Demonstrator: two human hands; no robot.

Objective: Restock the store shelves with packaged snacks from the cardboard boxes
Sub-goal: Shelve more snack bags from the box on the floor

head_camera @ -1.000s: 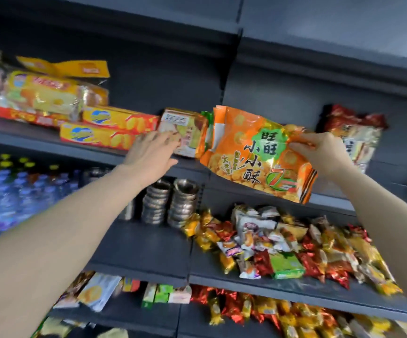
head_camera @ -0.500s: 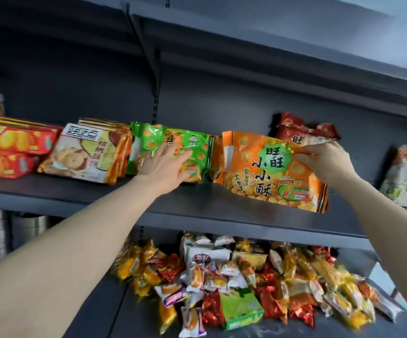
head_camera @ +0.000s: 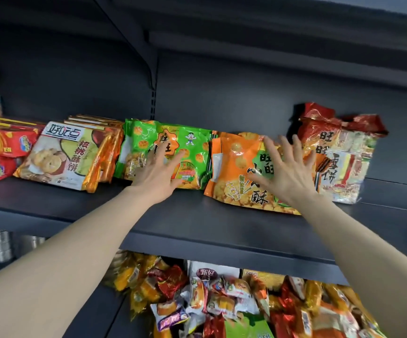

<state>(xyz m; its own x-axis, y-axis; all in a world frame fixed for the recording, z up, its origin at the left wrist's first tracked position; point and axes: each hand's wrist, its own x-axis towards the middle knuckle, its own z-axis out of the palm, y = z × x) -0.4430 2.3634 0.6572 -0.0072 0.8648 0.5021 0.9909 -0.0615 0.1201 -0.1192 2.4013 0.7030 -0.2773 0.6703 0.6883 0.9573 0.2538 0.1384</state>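
We are reaching both arms up to the dark shelf (head_camera: pixel 197 220), and both hands are lying flat against bags that are leaning back on it. Our left hand (head_camera: pixel 159 170) is resting with straight, slightly fanned fingers on the front of the green snack bag (head_camera: pixel 190 142), covering its lower middle; nothing is being pinched. Our right hand (head_camera: pixel 286 172) is spread wide, fingers apart and pointing up, and is pressing its palm on the orange snack bag (head_camera: pixel 234 167), which is standing on the shelf with its bottom edge nearer the front lip than the bags beside it. This orange bag is sitting between our two hands' reach: its left edge is just beside the green bag under our left hand, and its right part is hidden under our right palm and wrist. Just beyond our right fingertips a red and clear rice cracker bag (head_camera: pixel 344 152) is standing, touching or overlapping the orange bag; we cannot tell which. Out past our left hand a white cookie bag (head_camera: pixel 58 154) is leaning at the front of a row of like packs, and farther out still red biscuit packs (head_camera: pixel 0 152) are lying stacked. Below our forearms, on the lower shelf (head_camera: pixel 114 313), a heap of small wrapped snacks (head_camera: pixel 209 301) is lying loose.
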